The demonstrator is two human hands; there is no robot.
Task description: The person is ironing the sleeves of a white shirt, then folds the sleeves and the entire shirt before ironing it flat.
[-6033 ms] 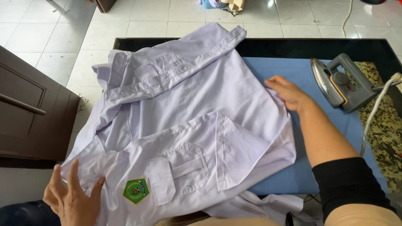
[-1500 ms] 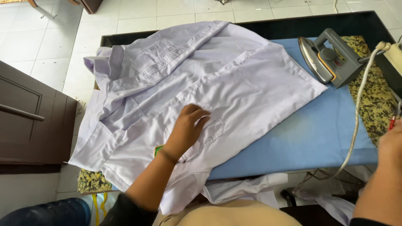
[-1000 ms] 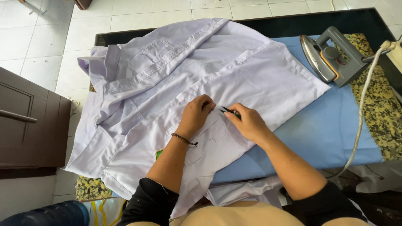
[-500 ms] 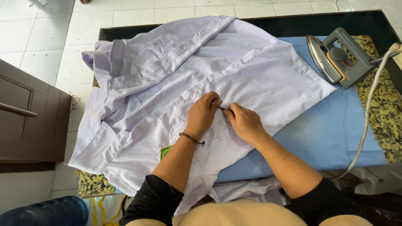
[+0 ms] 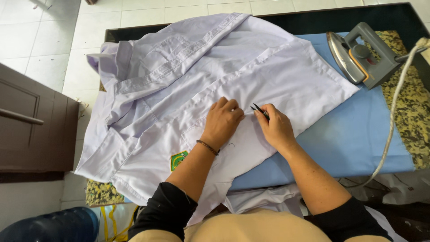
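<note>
A pale lilac shirt (image 5: pixel 188 71) lies spread over a blue ironing pad (image 5: pixel 358 134). My left hand (image 5: pixel 221 123) presses on the shirt's middle, fingers curled against the fabric beside a seam. My right hand (image 5: pixel 275 127) sits just to its right and pinches a small dark pointed tool (image 5: pixel 259 110), whose tip touches the cloth between the two hands. A green badge (image 5: pixel 178 160) shows on the shirt below my left wrist.
A grey iron (image 5: pixel 360 54) stands on its heel at the pad's far right, its white cord (image 5: pixel 398 107) trailing down the right side. A dark wooden cabinet (image 5: pixel 31 125) is at the left, a blue water jug (image 5: pixel 53 224) at the bottom left.
Six seconds ago my hands were apart at the shirt's edges. My left hand moved onto the shirt's middle; my right hand then came in with the dark tool and closed in beside it.
</note>
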